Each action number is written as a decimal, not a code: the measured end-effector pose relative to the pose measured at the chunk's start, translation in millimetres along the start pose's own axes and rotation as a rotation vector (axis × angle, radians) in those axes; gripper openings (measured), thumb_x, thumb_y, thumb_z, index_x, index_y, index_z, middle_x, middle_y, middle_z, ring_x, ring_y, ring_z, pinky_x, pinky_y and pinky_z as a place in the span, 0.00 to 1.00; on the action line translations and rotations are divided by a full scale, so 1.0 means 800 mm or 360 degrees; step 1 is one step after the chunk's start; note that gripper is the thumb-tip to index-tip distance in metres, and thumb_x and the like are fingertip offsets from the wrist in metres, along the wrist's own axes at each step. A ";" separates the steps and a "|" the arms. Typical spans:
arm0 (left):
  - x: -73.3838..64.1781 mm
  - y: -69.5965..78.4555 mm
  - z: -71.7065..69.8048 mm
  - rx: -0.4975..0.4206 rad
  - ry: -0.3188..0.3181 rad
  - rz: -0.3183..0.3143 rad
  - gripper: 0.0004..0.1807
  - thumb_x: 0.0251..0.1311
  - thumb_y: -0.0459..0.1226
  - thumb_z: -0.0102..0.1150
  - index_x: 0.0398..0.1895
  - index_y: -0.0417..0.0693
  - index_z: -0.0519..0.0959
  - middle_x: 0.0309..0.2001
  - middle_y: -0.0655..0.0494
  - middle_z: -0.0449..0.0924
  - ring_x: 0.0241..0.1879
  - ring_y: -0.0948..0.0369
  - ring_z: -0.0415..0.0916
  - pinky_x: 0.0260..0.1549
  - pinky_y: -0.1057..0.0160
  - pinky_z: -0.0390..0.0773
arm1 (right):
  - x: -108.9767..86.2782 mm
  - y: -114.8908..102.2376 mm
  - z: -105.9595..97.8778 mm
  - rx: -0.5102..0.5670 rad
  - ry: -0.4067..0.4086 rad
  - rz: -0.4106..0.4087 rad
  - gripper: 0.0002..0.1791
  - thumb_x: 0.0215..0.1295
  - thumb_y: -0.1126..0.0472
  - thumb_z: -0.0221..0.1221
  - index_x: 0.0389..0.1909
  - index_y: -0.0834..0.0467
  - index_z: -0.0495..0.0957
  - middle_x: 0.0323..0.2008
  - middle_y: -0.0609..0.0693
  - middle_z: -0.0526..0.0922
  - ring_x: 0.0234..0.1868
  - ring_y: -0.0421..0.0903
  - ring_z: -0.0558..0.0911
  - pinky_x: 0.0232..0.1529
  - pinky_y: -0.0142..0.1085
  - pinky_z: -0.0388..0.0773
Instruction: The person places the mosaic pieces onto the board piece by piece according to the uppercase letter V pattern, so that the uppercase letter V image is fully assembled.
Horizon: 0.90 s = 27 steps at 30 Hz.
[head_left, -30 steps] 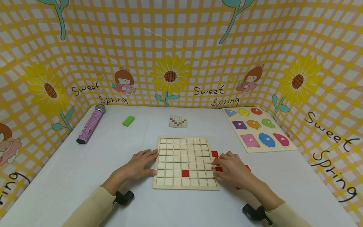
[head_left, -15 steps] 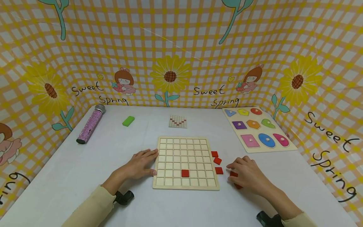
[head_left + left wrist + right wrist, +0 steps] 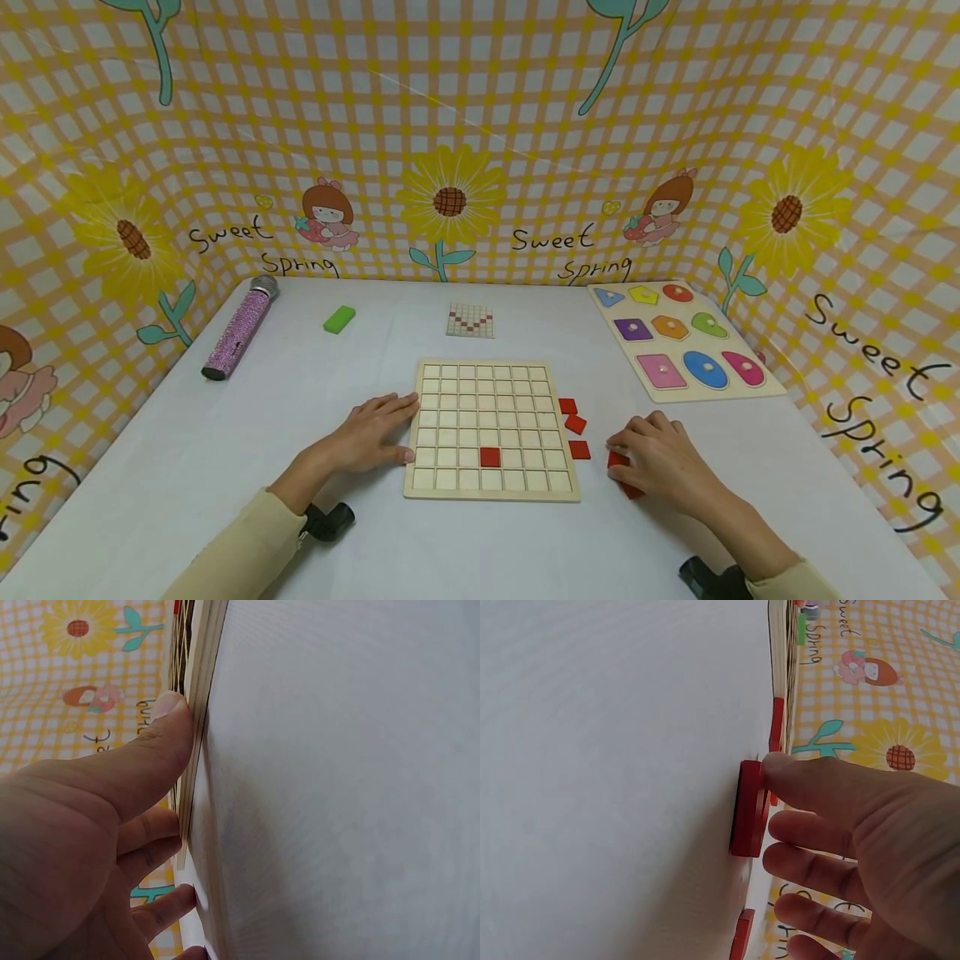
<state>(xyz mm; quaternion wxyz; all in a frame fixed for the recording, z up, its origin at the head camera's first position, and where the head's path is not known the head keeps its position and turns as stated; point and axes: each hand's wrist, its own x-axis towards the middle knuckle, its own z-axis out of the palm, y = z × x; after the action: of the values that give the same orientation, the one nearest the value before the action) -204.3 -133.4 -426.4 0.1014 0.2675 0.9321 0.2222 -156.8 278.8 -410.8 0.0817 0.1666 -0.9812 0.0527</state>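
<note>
A square wooden grid board [image 3: 491, 492] lies at the table's middle, with one red square tile [image 3: 490, 457] in a cell of its second row from the front. My left hand [image 3: 367, 435] rests along the board's left edge; in the left wrist view its thumb [image 3: 161, 754] touches the rim. My right hand [image 3: 663, 458] is low over red tiles [image 3: 632, 489] right of the board, partly hiding them. In the right wrist view the thumb tip [image 3: 780, 766] touches a red tile [image 3: 748, 817], while the other fingers reach past it, loosely bent.
Loose red tiles [image 3: 579, 450] lie between the board and my right hand. Behind the board is a small pattern card [image 3: 471, 321]. A green block [image 3: 340, 319] and a glittery microphone [image 3: 240, 329] lie back left, a shape puzzle [image 3: 637, 350] back right. Patterned cloth walls [image 3: 480, 125] surround the table.
My right hand has moved right, from the board's right edge to the red tiles further out, uncovering the tiles beside the board. My left hand has stayed put.
</note>
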 end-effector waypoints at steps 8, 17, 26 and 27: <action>0.000 0.000 0.000 -0.0004 -0.0002 -0.0013 0.42 0.57 0.49 0.61 0.72 0.46 0.57 0.74 0.52 0.53 0.73 0.44 0.47 0.65 0.36 0.51 | -0.004 0.007 -0.003 0.0016 -0.0041 0.0050 0.15 0.42 0.52 0.73 0.33 0.52 0.86 0.33 0.46 0.80 0.40 0.46 0.69 0.38 0.44 0.66; 0.000 0.000 -0.001 -0.0005 -0.0014 -0.0027 0.42 0.57 0.49 0.61 0.72 0.47 0.57 0.74 0.53 0.52 0.73 0.44 0.46 0.64 0.35 0.51 | -0.007 0.015 -0.004 0.0034 -0.0055 0.0060 0.14 0.41 0.53 0.73 0.31 0.52 0.86 0.32 0.45 0.81 0.39 0.46 0.70 0.37 0.42 0.64; -0.001 -0.001 -0.001 -0.0007 -0.0010 -0.0020 0.41 0.58 0.49 0.61 0.72 0.46 0.57 0.74 0.51 0.53 0.73 0.43 0.46 0.63 0.32 0.50 | -0.008 0.016 -0.002 0.0057 -0.0042 0.0052 0.12 0.43 0.54 0.72 0.31 0.52 0.86 0.31 0.44 0.81 0.40 0.46 0.70 0.38 0.43 0.64; 0.000 -0.001 -0.001 -0.0007 -0.0010 -0.0018 0.41 0.58 0.49 0.61 0.72 0.46 0.57 0.74 0.51 0.53 0.73 0.43 0.47 0.63 0.31 0.49 | -0.008 0.016 -0.002 0.0061 -0.0040 0.0055 0.12 0.43 0.54 0.72 0.31 0.52 0.86 0.31 0.45 0.81 0.40 0.46 0.70 0.38 0.43 0.64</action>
<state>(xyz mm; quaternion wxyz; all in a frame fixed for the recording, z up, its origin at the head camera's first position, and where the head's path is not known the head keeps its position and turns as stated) -204.9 -134.6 -426.2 0.1063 0.2626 0.9328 0.2227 -154.6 293.1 -411.2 0.0653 0.1518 -0.9837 0.0710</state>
